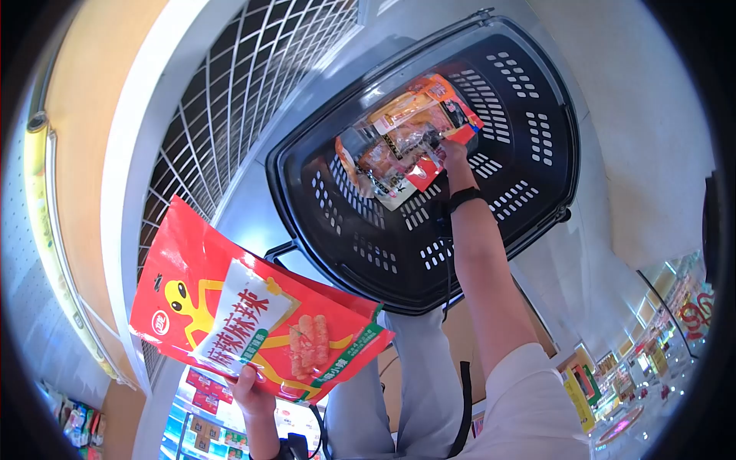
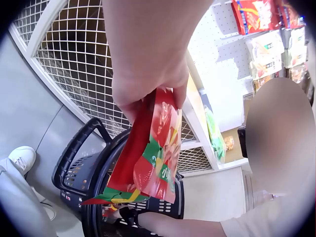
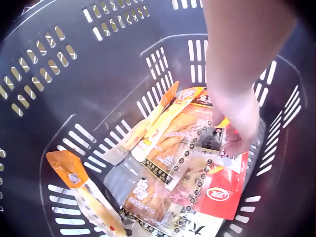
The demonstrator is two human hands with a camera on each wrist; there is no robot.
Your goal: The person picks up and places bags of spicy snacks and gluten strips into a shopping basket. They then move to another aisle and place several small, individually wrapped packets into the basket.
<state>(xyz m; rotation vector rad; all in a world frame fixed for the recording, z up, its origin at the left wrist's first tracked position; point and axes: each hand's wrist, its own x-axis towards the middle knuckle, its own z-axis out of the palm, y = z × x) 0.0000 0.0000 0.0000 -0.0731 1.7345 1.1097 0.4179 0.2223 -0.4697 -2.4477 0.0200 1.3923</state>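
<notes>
My left hand (image 1: 251, 392) pinches the lower edge of a red snack bag (image 1: 218, 307) with a yellow cartoon figure and Chinese lettering. A second red layer shows behind its front face. In the left wrist view the bag (image 2: 163, 128) hangs below the fingers, beside the basket. My right hand (image 1: 454, 153) reaches down into a black shopping basket (image 1: 307, 153). In the right wrist view its thumb and fingers pinch the edge of a clear-windowed snack packet (image 3: 190, 133) with red and orange printing. Several such packets lie overlapping on the basket floor.
A white wire-mesh panel (image 1: 230, 100) runs beside the basket. The basket's handle (image 2: 74, 153) stands out to one side. Hanging snack bags (image 2: 264, 47) line a pegboard wall. Lit shelves (image 1: 207, 414) lie behind the left forearm. A white shoe (image 2: 22, 160) rests on the floor.
</notes>
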